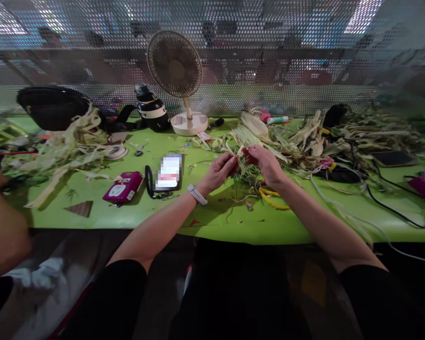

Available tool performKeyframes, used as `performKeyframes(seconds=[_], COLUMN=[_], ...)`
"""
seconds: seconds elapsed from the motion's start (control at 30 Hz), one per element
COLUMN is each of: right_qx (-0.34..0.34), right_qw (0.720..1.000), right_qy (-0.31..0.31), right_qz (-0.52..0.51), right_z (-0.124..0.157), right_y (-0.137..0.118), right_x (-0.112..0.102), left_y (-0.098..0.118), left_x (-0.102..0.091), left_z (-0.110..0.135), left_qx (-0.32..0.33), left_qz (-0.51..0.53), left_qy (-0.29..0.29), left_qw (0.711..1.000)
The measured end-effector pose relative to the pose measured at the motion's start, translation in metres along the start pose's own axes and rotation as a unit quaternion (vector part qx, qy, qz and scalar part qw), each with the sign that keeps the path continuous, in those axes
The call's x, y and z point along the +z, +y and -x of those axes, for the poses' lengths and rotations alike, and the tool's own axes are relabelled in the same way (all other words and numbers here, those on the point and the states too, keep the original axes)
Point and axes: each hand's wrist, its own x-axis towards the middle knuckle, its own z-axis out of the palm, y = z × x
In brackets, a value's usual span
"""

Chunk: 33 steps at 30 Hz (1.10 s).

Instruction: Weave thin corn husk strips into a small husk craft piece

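Observation:
My left hand (221, 171) and my right hand (265, 163) meet over the middle of the green table (212, 222). Both are closed in a pinch on a pale strip of corn husk (241, 150) held between them. A white watch sits on my left wrist. Under and behind my hands lies a loose heap of husk strips and green fibres (255, 134). Yellow-handled scissors (271, 197) lie on the table just below my right wrist.
A small desk fan (177, 71) stands at the back centre beside a black bottle (151, 109). A pink device (123, 187) and a phone (169, 172) lie left of my hands. Husk piles (67, 146) cover the left; cables (382, 198) run right. Another person's arm (2, 222) is at far left.

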Motion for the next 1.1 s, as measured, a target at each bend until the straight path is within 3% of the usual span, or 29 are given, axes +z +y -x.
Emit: performKeyframes(seconds=[0.1,0.23,0.33,0.5,0.6,0.8,0.93,1.1], right_qx=[-0.013,-0.07,-0.103,-0.188,-0.167,-0.054,-0.062,-0.104], right_qw=[0.998,0.997,0.989,0.952,0.956,0.986,0.982,0.974], right_qy=[-0.059,-0.007,-0.016,-0.027,-0.054,-0.111,-0.134,-0.085], right_qz=[0.013,0.039,0.106,0.24,0.235,0.108,0.115,0.184], right_z=[0.004,0.006,0.005,0.005,0.007,0.009,0.01,0.007], right_y=[-0.004,-0.005,-0.008,-0.015,-0.016,-0.014,-0.014,-0.016], right_x=[0.004,0.006,0.003,-0.002,-0.002,-0.001,0.001,-0.004], left_y=[0.001,0.0,-0.001,-0.002,-0.002,0.003,0.005,0.002], left_x=[0.001,0.0,-0.001,-0.002,-0.001,0.0,0.001,0.0], left_z=[0.001,0.001,0.0,0.0,0.0,0.003,0.003,0.001], left_qx=[-0.006,-0.007,0.007,0.015,0.009,-0.011,-0.019,-0.053], left_qz=[0.009,-0.019,-0.05,-0.061,-0.053,-0.024,-0.011,0.021], left_qy=[-0.01,-0.006,-0.017,-0.036,-0.039,-0.051,-0.058,-0.079], left_qw=[1.0,1.0,0.999,0.997,0.998,0.998,0.998,0.995])
